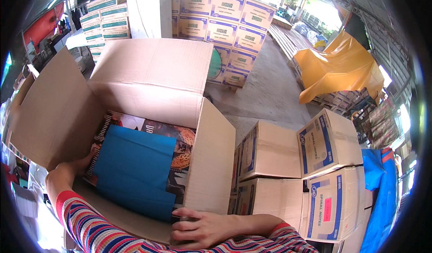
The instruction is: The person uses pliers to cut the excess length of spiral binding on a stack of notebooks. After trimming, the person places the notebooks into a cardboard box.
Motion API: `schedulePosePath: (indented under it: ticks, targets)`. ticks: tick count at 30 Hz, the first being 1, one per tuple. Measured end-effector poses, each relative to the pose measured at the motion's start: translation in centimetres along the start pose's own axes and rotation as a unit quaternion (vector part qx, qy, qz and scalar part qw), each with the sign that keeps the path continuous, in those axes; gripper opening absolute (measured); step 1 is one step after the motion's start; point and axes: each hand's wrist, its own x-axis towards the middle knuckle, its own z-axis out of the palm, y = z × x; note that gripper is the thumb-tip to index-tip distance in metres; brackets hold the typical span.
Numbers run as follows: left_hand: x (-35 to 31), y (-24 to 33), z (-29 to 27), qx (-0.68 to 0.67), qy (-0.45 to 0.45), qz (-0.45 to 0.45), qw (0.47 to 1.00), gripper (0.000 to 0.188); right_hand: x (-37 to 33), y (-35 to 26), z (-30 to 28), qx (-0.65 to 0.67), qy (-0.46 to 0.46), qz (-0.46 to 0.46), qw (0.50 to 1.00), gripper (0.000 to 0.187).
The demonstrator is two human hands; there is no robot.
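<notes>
A large open cardboard box [155, 95] stands before me with its flaps raised. Inside lie notebooks or magazines with dark illustrated covers [184, 147], and a blue sheet [135, 163] with a stepped edge covers most of them. My left hand [80, 164] reaches inside along the left wall, its fingers stretched along the stack's left edge; the fingertips are partly hidden. At the box's near right corner, my right hand [198, 229] has its fingers curled over the edge, close to the blue sheet's lower corner. What lies under those fingers is hidden.
Closed cartons [279, 149] are stacked directly right of the box. A tall wall of cartons [220, 23] stands farther back, beside a white pillar [148, 10]. An orange tarp [342, 66] covers goods at the right, and a blue tarp [380, 194] hangs near the right cartons.
</notes>
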Motion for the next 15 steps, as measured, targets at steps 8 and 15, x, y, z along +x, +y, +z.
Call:
schedulePosePath:
  ticks: [8, 15]
  targets:
    - [-1.5, -0.5, -0.1, -0.015, 0.020, 0.004, 1.000, 0.082, -1.8, 0.2, 2.4, 0.036, -0.019, 0.038, 0.998, 0.029]
    - [-2.9, -1.8, 1.0, -0.060, 0.006, 0.030, 0.998, 0.080, -1.5, 0.1, 1.9, 0.012, -0.042, 0.038, 0.998, 0.028]
